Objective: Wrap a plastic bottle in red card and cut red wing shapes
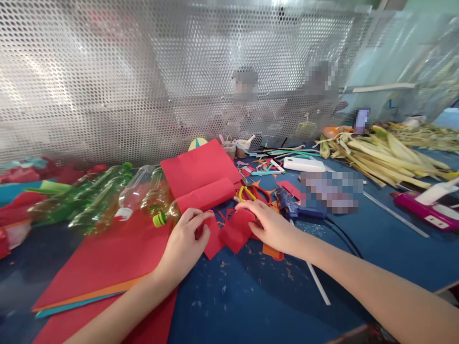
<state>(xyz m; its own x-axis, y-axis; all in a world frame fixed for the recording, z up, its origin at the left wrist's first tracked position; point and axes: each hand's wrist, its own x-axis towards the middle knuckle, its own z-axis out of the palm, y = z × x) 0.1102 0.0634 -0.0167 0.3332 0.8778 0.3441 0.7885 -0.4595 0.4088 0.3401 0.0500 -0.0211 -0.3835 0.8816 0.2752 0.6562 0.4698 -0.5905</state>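
My left hand (188, 236) is closed, thumb and fingers curled over the edge of a small red paper piece (214, 240) on the blue table. Just to the right lies a rounded red cut-out (237, 231). Across its upper right edge rests my right hand (263, 223), its fingers bent and its thumb below them, with the cut-out's edge between. Scissors with yellow and red handles (247, 193) lie behind my right hand. Small red and orange scraps are around both hands.
Plastic bottles (107, 198) lie on large red sheets (118, 258) at left. A folded red sheet (202, 172) stands behind my hands. To the right are a blue glue gun (301, 208) with a cable, a white stick (318, 284), a magenta power strip (428, 210) and dried husks (387, 155).
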